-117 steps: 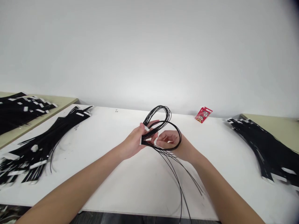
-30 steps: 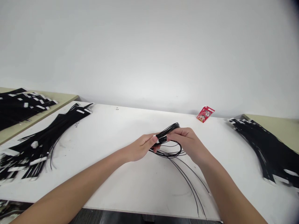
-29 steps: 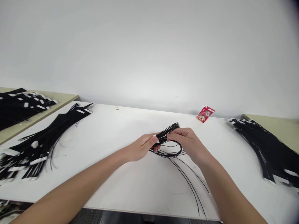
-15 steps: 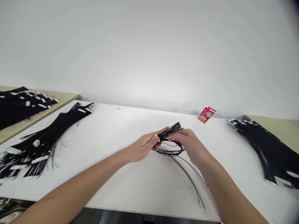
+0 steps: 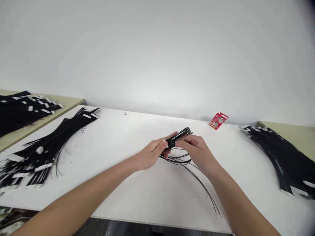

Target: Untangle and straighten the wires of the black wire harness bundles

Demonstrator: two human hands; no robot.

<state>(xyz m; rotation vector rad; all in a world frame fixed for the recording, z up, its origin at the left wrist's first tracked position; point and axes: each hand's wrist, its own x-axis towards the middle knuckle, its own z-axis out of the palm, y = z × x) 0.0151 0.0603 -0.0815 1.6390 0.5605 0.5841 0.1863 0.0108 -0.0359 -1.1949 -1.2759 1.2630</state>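
Note:
A bundle of thin black wires [image 5: 180, 137] is held above the white table, its cut or looped ends fanning up and away from me. My left hand [image 5: 154, 151] is closed around the near-left part of the bundle, thumb on top, with a small white piece showing by the thumb. My right hand [image 5: 197, 149] pinches at the right side of the same bundle, its fingertips partly hidden. Below the hands, loose loops of the wire [image 5: 177, 160] hang, and a few long strands [image 5: 206, 190] trail toward the table's front edge.
Flat black wire bundles [image 5: 56, 141] with white connectors lie on the white table [image 5: 137, 196] at left. A similar pile [image 5: 283, 157] lies at right, another pile [image 5: 19, 109] on the adjoining left table. A red packet [image 5: 218, 120] sits at the back by the wall.
My right hand has shifted slightly left along the bundle. The hanging loops have slackened, and the trailing strands have swung a little to the right. My left hand keeps its hold.

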